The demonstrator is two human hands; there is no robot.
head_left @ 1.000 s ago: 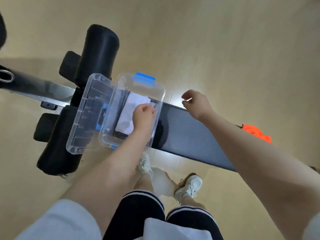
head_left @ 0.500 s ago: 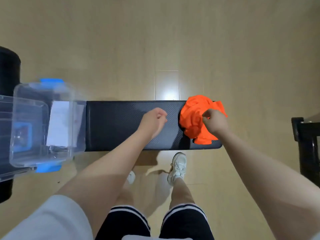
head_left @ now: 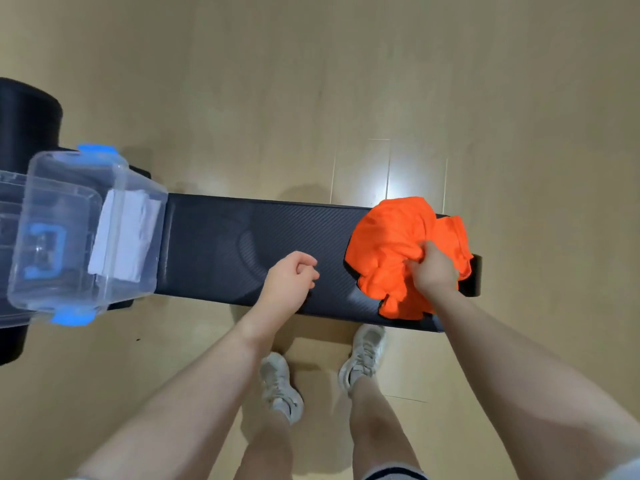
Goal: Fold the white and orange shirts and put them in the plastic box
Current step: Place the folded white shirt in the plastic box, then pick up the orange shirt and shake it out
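Right hand [head_left: 434,271] grip full of crumpled orange shirt [head_left: 398,251] on black bench [head_left: 242,247], left hand [head_left: 291,277] loosely curled, empty.

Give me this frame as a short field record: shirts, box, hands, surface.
orange shirt: crumpled, unfolded, on right end of the bench
white shirt: folded, inside the box
plastic box: clear, blue latches, open, on left end of the bench
right hand: grips the orange shirt
left hand: loosely curled over the bench, holds nothing
bench: black padded, on wood floor
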